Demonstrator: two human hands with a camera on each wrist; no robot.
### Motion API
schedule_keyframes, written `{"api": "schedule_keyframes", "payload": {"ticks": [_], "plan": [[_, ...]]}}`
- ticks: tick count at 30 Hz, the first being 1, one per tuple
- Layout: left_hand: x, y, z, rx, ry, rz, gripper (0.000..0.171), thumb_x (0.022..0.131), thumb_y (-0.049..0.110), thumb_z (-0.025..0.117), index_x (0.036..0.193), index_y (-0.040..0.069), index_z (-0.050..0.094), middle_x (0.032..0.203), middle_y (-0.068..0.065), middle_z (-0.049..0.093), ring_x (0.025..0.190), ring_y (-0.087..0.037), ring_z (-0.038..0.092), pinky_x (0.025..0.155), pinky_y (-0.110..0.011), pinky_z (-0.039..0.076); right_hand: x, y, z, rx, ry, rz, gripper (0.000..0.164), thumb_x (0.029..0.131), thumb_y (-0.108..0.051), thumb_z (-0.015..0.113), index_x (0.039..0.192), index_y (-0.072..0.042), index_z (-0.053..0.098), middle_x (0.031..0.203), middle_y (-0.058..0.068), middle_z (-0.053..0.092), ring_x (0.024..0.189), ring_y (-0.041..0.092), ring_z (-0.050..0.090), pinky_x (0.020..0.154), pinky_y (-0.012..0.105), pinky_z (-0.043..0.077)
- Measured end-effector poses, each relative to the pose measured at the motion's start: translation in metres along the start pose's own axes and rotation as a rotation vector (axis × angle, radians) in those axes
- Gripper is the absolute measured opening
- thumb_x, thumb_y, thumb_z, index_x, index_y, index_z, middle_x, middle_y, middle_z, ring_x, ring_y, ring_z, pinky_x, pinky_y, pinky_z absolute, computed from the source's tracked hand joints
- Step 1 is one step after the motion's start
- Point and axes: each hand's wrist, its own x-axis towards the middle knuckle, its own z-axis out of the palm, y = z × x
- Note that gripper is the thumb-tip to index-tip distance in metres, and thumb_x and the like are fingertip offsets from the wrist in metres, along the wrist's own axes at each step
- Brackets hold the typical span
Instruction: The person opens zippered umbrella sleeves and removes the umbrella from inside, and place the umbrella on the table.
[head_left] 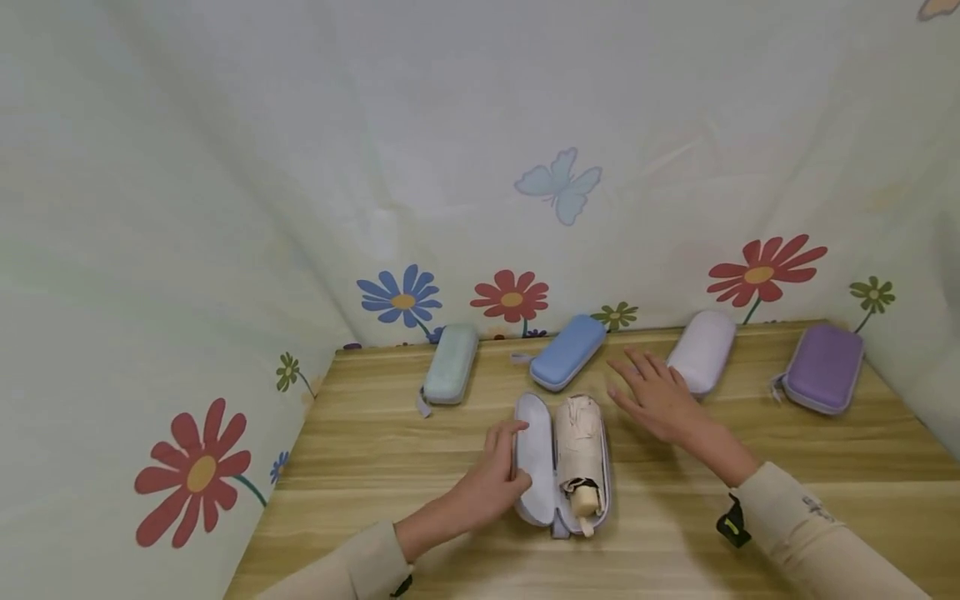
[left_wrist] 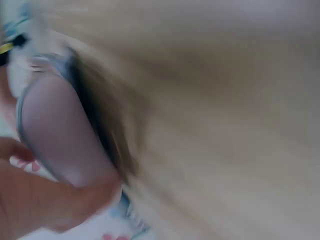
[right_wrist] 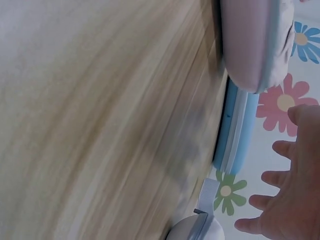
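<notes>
An unzipped pale lilac umbrella case point(head_left: 535, 467) lies open on the table, its lid folded out to the left. A folded cream umbrella point(head_left: 579, 442) rests in its other half, the handle toward me. My left hand point(head_left: 493, 483) holds the lid by its left edge, with thumb and fingers on it; the blurred left wrist view shows the thumb across the lid point(left_wrist: 65, 125). To the right of the case, my right hand point(head_left: 660, 404) hovers with its fingers spread, holding nothing. In the right wrist view those fingers point(right_wrist: 280, 200) are apart from the case point(right_wrist: 250, 45).
Along the table's back stand closed zip cases: mint green point(head_left: 452, 364), blue point(head_left: 568, 352), white-lilac point(head_left: 702, 352) and purple point(head_left: 822, 368). Behind them hangs a flowered cloth point(head_left: 450, 167), which also covers the left side. Wood-grain tabletop point(head_left: 360, 467) surrounds the case.
</notes>
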Motion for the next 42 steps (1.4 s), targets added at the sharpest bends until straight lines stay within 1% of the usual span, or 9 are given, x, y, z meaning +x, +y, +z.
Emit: {"api": "schedule_keyframes", "payload": {"ticks": [3,5,8,14,21,26,32,36,42], "plan": [[0.001,-0.006,-0.007,0.63,-0.007,0.156,0.059,0.09,0.014,0.062,0.147,0.007,0.048,0.158,-0.021,0.031,0.143,-0.039,0.036,0.112,-0.048,0.039,0.0,0.0,0.001,-0.002,-0.008,-0.004,0.056,0.107,-0.039,0.051,0.154,-0.011,0.044,0.161,0.025,0.03,0.144,0.054,0.027,0.107,0.076,0.025],[0.002,-0.01,-0.007,0.883,-0.046,0.233,0.05,0.093,0.022,0.061,0.14,0.006,0.058,0.158,-0.021,0.036,0.15,-0.041,0.027,0.118,-0.052,0.03,0.001,0.0,0.001,-0.002,-0.007,-0.015,0.056,0.107,-0.038,0.051,0.154,-0.01,0.044,0.16,0.026,0.031,0.143,0.054,0.028,0.107,0.075,0.026],[0.001,-0.015,-0.005,1.033,-0.128,0.251,0.051,0.1,0.039,0.051,0.136,0.004,0.062,0.158,-0.02,0.039,0.152,-0.038,0.023,0.12,-0.05,0.027,0.001,-0.001,0.002,-0.004,0.0,-0.034,0.054,0.106,-0.036,0.052,0.153,-0.008,0.045,0.159,0.028,0.033,0.141,0.055,0.031,0.107,0.074,0.028],[-0.003,-0.018,-0.002,1.211,-0.206,0.311,0.091,0.097,0.076,0.029,0.145,0.003,0.055,0.154,-0.015,0.047,0.151,-0.034,0.029,0.123,-0.045,0.022,0.0,-0.005,0.005,0.005,0.012,-0.053,0.052,0.105,-0.034,0.054,0.15,-0.008,0.048,0.156,0.029,0.035,0.139,0.056,0.034,0.105,0.074,0.031],[-0.005,-0.023,-0.004,1.265,-0.228,0.401,0.094,0.097,0.077,0.025,0.149,0.002,0.05,0.156,-0.016,0.045,0.148,-0.031,0.036,0.121,-0.043,0.027,-0.002,-0.004,0.009,0.002,-0.002,-0.051,0.053,0.106,-0.034,0.054,0.152,-0.009,0.046,0.157,0.03,0.033,0.138,0.056,0.034,0.105,0.073,0.031],[-0.006,-0.031,-0.003,1.188,-0.219,0.424,0.084,0.102,0.069,0.027,0.15,0.003,0.048,0.156,-0.018,0.043,0.146,-0.034,0.038,0.12,-0.045,0.029,-0.001,-0.005,0.011,0.013,0.012,-0.079,0.053,0.107,-0.037,0.05,0.151,-0.007,0.047,0.155,0.031,0.034,0.136,0.057,0.036,0.105,0.072,0.033],[-0.013,-0.039,0.002,1.043,-0.195,0.29,0.061,0.107,0.041,0.033,0.153,0.004,0.044,0.16,-0.022,0.035,0.152,-0.038,0.024,0.123,-0.046,0.021,-0.001,-0.005,0.013,0.021,0.05,-0.122,0.054,0.107,-0.038,0.049,0.148,-0.004,0.049,0.152,0.034,0.036,0.133,0.058,0.038,0.105,0.071,0.033],[-0.014,-0.037,0.003,1.015,-0.145,0.216,0.063,0.104,0.039,0.036,0.15,-0.003,0.045,0.158,-0.025,0.038,0.151,-0.039,0.025,0.123,-0.045,0.023,-0.001,-0.008,0.008,0.015,0.067,-0.122,0.05,0.104,-0.027,0.058,0.146,-0.001,0.051,0.15,0.036,0.039,0.132,0.059,0.04,0.105,0.07,0.034],[-0.004,-0.049,-0.002,0.954,-0.09,0.088,0.068,0.101,0.038,0.038,0.15,-0.008,0.041,0.161,-0.024,0.032,0.154,-0.038,0.019,0.123,-0.044,0.022,0.0,-0.016,0.006,-0.01,0.016,-0.119,0.051,0.105,-0.03,0.055,0.149,-0.004,0.048,0.151,0.034,0.039,0.133,0.058,0.04,0.106,0.069,0.034]]}}
